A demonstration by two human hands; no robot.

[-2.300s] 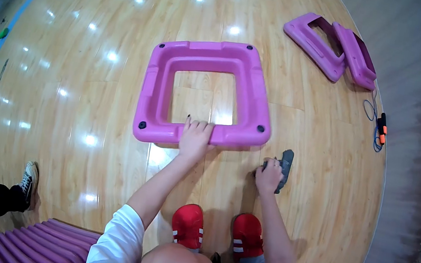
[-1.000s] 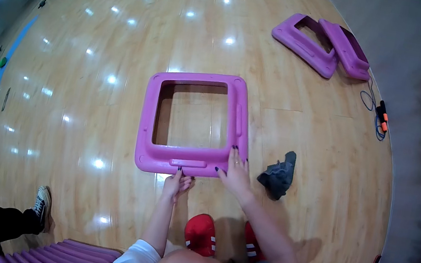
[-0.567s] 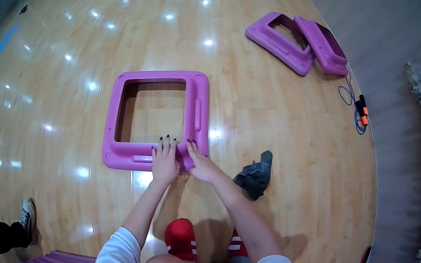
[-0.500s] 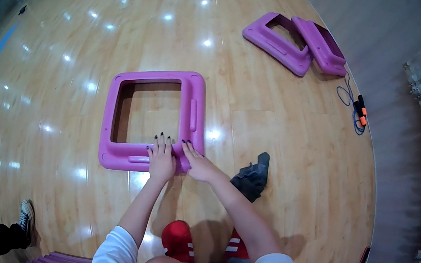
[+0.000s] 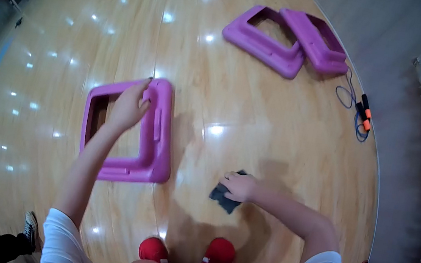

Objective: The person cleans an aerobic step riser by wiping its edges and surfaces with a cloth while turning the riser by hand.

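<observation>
A purple square plastic frame (image 5: 161,145) with a large opening lies on the wooden floor, left of centre. My left hand (image 5: 131,107) reaches over it toward its far edge, thumb apart from the outstretched fingers and nothing held. Whether those fingers touch the rim I cannot tell. Off to the right of the frame, my right hand (image 5: 238,186) has its fingers closed on a dark grey cloth (image 5: 226,200) at or just above the floor. Part of the cloth is hidden under the hand.
Two more purple frames, one (image 5: 260,50) overlapped by the other (image 5: 315,40), lie near the wall. Beside them is a jump rope (image 5: 363,118) with black and orange handles. Another person's shoe (image 5: 31,227) is at lower left; my red shoes (image 5: 217,256) are below.
Both hands have left the frame's near corner. My left hand moved forward over the frame; my right hand moved right and took hold of the cloth. The view shifted somewhat.
</observation>
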